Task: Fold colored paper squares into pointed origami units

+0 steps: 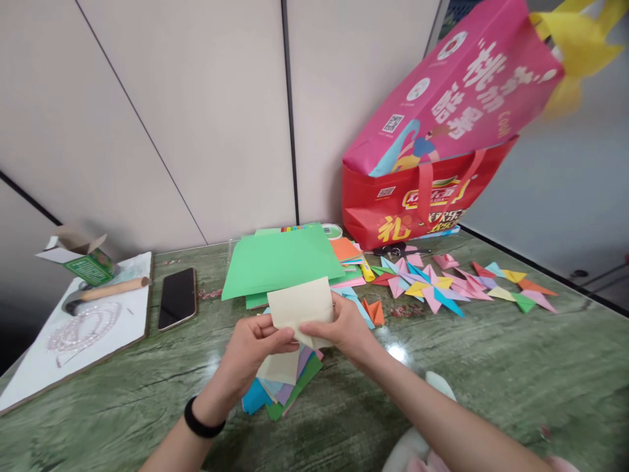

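Note:
A cream sheet of paper (299, 303) is held up between my two hands, with a crease or fold along its lower part. My left hand (258, 344) pinches its lower left edge, thumb on top. At the right side, my right hand (341, 324) grips the same sheet, its thumb pressed on the front. Beneath my hands lies a loose stack of coloured paper squares (295, 390) in cream, purple, green and blue. Just behind stands a pile topped by large green sheets (282, 259).
Folded paper pieces (427, 282) in several colours spread across the right of the green table. Behind them stand a red bag (363, 203) and a pink bag (393, 144). On the left are a phone (177, 298), a white board (29, 367), a wooden-handled tool (115, 288) and a small box (91, 265).

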### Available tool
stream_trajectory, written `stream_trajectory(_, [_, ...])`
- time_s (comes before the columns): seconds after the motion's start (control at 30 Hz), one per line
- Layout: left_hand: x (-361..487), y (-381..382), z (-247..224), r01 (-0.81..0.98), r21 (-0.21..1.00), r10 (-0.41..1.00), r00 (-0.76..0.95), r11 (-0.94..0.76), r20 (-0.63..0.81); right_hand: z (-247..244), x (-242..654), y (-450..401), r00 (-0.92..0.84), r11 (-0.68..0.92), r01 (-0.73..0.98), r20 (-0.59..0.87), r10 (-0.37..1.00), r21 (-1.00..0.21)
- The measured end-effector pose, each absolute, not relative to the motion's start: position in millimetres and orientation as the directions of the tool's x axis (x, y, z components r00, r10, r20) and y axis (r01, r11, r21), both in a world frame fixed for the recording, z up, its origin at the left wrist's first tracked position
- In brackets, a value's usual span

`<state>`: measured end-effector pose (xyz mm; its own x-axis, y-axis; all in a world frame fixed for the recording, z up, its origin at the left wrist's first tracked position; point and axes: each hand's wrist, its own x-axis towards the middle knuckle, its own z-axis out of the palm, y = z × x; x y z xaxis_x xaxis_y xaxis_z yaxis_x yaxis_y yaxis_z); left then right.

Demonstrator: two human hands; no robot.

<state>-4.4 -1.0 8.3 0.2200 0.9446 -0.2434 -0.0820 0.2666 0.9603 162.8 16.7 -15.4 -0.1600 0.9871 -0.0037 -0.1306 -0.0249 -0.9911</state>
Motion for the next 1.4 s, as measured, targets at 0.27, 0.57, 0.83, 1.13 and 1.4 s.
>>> stream_trajectory(0.27, [-5, -3, 8, -0.063, 0.966, 0.946, 0.227, 0.249, -0.229, -16, 165, 18, -0.163, 0.009, -0.089, 0.024, 0.986, -0.996])
stream_trajectory(0.57, [-4, -3, 11, -0.011, 0.967, 0.945, 0.216, 0.253, -0.245, -19, 166, 19, -0.185, 0.044, -0.008, 0.045, 0.982, -0.999])
stream_trajectory(0.83, [-6, -3, 9, 0.029, 0.959, 0.91, 0.31, 0.281, -0.276, -20, 169, 23, -0.228, 0.133, 0.13, 0.101, 0.968, -0.983])
stream_trajectory(1.13, [-1, -4, 6, 0.089, 0.963, 0.933, 0.237, 0.256, -0.27, -20, 164, 21, -0.192, 0.169, 0.19, 0.133, 0.972, -0.967])
stream_trajectory(1.4, [4, -3, 8, 0.037, 0.972, 0.971, 0.049, 0.231, -0.233, -22, 157, 14, 0.037, 0.228, 0.32, 0.253, 0.967, -0.919])
